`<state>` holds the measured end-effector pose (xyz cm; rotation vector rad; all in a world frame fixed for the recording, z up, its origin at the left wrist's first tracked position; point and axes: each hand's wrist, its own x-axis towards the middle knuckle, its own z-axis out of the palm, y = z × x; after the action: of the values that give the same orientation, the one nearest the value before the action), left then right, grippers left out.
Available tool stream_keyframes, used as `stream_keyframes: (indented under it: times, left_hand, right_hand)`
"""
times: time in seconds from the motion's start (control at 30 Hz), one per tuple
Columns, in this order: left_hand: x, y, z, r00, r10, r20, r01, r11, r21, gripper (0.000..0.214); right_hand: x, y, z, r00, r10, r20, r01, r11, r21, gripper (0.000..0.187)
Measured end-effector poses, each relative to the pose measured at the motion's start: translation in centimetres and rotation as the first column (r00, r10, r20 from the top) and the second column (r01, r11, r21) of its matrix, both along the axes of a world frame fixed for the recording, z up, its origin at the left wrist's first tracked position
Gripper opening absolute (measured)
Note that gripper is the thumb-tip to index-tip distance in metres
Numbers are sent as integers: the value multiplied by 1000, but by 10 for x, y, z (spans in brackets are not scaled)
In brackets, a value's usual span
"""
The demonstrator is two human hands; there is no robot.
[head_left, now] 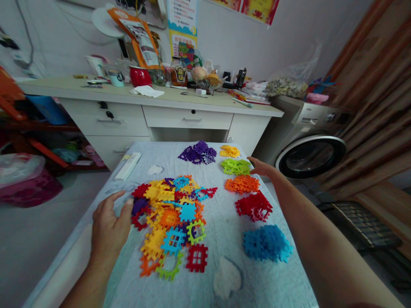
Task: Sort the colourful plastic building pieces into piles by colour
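Observation:
My left hand (111, 222) is open at the left edge of a mixed heap of plastic interlocking building pieces, thumb and fingers apart. In the heap lie yellow pieces (154, 241), an orange piece (169, 218), a blue square piece (173, 241), a red window-shaped piece (197, 258) and a green frame piece (170, 267). My right hand (261, 167) is stretched out at the right edge of the light green pile (236, 167), fingers apart and nothing visible in them. Single-colour piles stand around it: yellow (230, 151), orange (242, 184), red (254, 206), blue (267, 243) and purple (198, 152).
The pieces lie on a cloth-covered table (224, 280) with a white oblong box (127, 167) at its far left. Behind stands a white desk (189, 117) carrying a red pot (140, 76) and a jar (178, 72). A washing machine (310, 141) is at the right.

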<state>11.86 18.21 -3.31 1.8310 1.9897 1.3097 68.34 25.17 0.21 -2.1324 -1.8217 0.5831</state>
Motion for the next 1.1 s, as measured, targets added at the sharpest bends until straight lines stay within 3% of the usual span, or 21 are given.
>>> stream_keyframes:
  times: [0.17, 0.47, 0.87, 1.1]
  left_hand:
    - [0, -2, 0, 1000, -11, 9, 11, 1000, -5, 52]
    - [2, -4, 5, 1000, 11, 25, -10, 999, -32, 53]
    - [1, -4, 2, 1000, -10, 15, 10, 1000, -20, 51]
    - [6, -4, 3, 999, -44, 24, 45, 999, -12, 48]
  right_hand:
    - [12, -7, -9, 999, 8, 44, -5, 998, -61, 97]
    - [12, 3, -26, 999, -20, 26, 20, 1000, -11, 90]
    - [-5, 0, -18, 998, -42, 51, 38, 996, 76, 73]
    - [-12, -10, -7, 999, -31, 18, 29, 995, 94, 74]
